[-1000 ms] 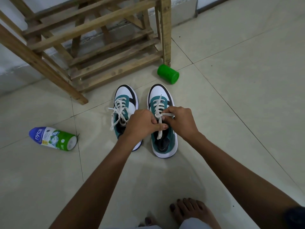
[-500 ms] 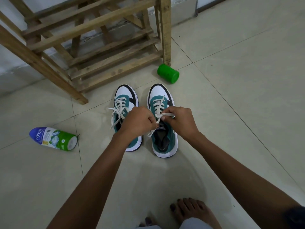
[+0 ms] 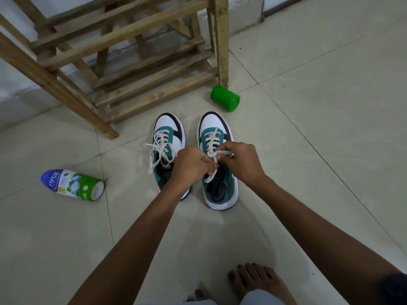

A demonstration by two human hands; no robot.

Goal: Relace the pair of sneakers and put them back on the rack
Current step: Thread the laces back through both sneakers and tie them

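Head view:
Sneakers: two, side by side on the floor (image 3: 308,106) before the rack (image 3: 132,69); left sneaker (image 3: 168,139), right sneaker (image 3: 214,128).
Hands: two; left hand (image 3: 191,162) and right hand (image 3: 241,160), fingers pinching the right sneaker's lace (image 3: 211,144).
Bottle (image 3: 72,184): one, lying.
Green cap (image 3: 224,101): one.

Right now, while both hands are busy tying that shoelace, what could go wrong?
Both the left hand and the right hand pinch the cream lace of the right-side teal-and-white sneaker; a loose pull might leave a knot that slips. The green plastic cap lying beside the wooden slatted rack could roll underfoot when the shoes are carried over.
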